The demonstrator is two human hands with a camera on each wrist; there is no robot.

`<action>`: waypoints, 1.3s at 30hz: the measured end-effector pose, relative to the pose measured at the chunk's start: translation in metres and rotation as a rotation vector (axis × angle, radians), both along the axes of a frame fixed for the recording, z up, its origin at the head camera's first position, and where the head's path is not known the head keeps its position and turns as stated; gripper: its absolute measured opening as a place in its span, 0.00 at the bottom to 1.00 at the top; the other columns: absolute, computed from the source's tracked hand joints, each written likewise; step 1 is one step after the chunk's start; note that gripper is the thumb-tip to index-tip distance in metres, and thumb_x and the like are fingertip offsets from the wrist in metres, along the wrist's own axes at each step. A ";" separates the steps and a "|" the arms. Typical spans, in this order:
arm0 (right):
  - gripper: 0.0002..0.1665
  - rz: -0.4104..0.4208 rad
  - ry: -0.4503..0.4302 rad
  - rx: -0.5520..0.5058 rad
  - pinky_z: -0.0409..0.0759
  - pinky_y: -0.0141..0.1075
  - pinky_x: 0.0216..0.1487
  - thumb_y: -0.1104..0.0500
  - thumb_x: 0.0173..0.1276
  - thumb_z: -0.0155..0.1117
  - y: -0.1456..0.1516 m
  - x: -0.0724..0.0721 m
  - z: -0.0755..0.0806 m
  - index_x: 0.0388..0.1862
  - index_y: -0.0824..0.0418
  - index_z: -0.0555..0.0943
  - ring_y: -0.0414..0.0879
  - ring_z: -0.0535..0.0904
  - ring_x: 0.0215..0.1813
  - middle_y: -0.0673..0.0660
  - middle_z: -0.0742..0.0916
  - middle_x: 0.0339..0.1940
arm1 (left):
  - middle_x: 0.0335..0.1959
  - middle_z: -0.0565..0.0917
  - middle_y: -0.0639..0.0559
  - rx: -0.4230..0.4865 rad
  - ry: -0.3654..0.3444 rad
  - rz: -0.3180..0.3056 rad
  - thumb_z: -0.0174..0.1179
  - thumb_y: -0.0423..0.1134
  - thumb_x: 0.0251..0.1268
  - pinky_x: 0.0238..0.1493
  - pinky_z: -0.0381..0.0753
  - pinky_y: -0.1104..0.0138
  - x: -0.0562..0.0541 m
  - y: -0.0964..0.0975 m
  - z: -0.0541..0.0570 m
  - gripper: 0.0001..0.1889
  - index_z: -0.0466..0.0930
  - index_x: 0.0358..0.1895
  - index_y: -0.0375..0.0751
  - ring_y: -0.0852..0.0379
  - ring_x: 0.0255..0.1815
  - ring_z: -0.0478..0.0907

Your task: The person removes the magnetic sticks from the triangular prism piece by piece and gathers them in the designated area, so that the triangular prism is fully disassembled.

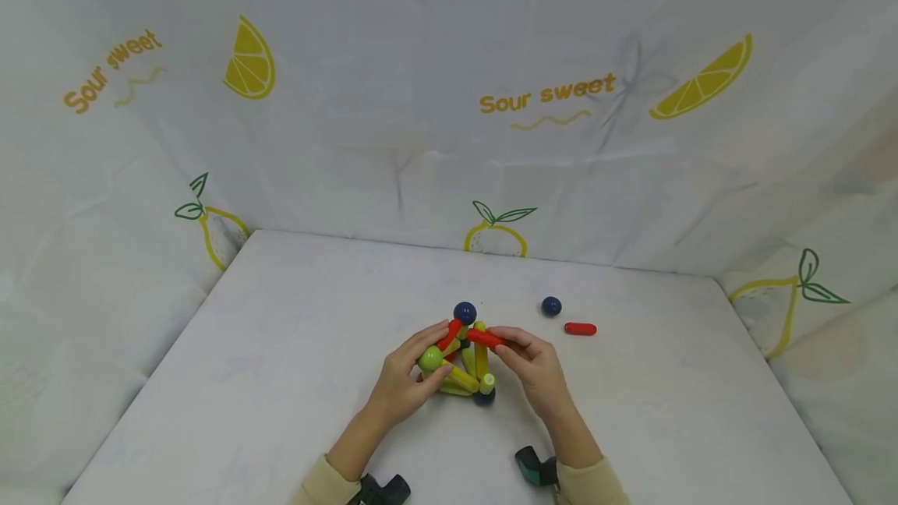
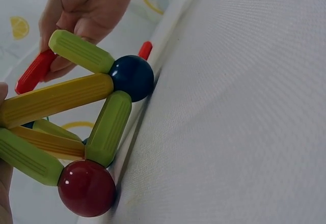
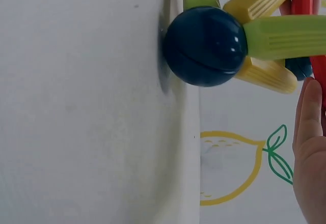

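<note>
A structure of ridged rods and balls stands on the table, with a green ball (image 1: 430,358) at its left and a dark blue ball (image 1: 464,313) on top. My left hand (image 1: 403,382) grips it round the green ball, the thumb along a yellow rod (image 1: 461,376). Between right thumb and fingers my right hand (image 1: 536,369) pinches a red rod (image 1: 486,337), its left end beside the structure's upper part. The left wrist view shows a red ball (image 2: 86,188) and a blue ball (image 2: 132,76) low on the structure, joined by a green rod (image 2: 108,127).
A loose blue ball (image 1: 551,306) and a loose red rod (image 1: 580,329) lie on the white table (image 1: 666,396) right of the structure. Behind the table hangs a white curtain (image 1: 337,178) with lemon prints. Dark wrist devices (image 1: 536,466) sit by the sleeves.
</note>
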State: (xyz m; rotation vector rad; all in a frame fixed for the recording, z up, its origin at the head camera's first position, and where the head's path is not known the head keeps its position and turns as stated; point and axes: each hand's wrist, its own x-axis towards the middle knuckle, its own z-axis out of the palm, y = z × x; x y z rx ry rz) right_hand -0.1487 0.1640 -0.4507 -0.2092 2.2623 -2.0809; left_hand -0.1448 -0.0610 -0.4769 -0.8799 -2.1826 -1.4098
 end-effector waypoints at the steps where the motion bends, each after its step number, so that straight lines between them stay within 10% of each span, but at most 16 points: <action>1: 0.21 -0.012 -0.003 0.003 0.78 0.26 0.54 0.57 0.67 0.62 0.002 0.000 0.000 0.54 0.68 0.78 0.39 0.80 0.52 0.63 0.82 0.55 | 0.62 0.76 0.43 0.001 -0.002 -0.001 0.65 0.34 0.58 0.62 0.72 0.68 0.000 0.000 0.000 0.27 0.71 0.62 0.36 0.49 0.62 0.74; 18: 0.14 -0.172 0.018 -0.140 0.78 0.23 0.52 0.66 0.67 0.60 0.105 -0.005 -0.004 0.51 0.66 0.81 0.38 0.77 0.49 0.45 0.83 0.46 | 0.62 0.76 0.43 -0.010 0.006 0.009 0.65 0.33 0.58 0.62 0.72 0.69 0.001 0.000 -0.002 0.27 0.71 0.62 0.36 0.49 0.62 0.74; 30: 0.31 -0.329 -0.281 -0.105 0.75 0.19 0.54 0.52 0.66 0.63 0.141 -0.010 -0.029 0.65 0.61 0.71 0.35 0.68 0.59 0.47 0.71 0.61 | 0.62 0.76 0.43 -0.011 -0.015 0.012 0.66 0.35 0.58 0.61 0.74 0.68 0.002 -0.002 -0.001 0.27 0.71 0.62 0.36 0.49 0.62 0.74; 39: 0.29 -0.363 -0.312 0.060 0.73 0.15 0.50 0.52 0.70 0.59 0.146 -0.015 -0.042 0.67 0.61 0.69 0.35 0.67 0.61 0.55 0.67 0.69 | 0.62 0.76 0.42 0.005 0.000 -0.002 0.66 0.33 0.58 0.62 0.72 0.69 0.000 0.000 -0.001 0.27 0.71 0.62 0.35 0.48 0.62 0.74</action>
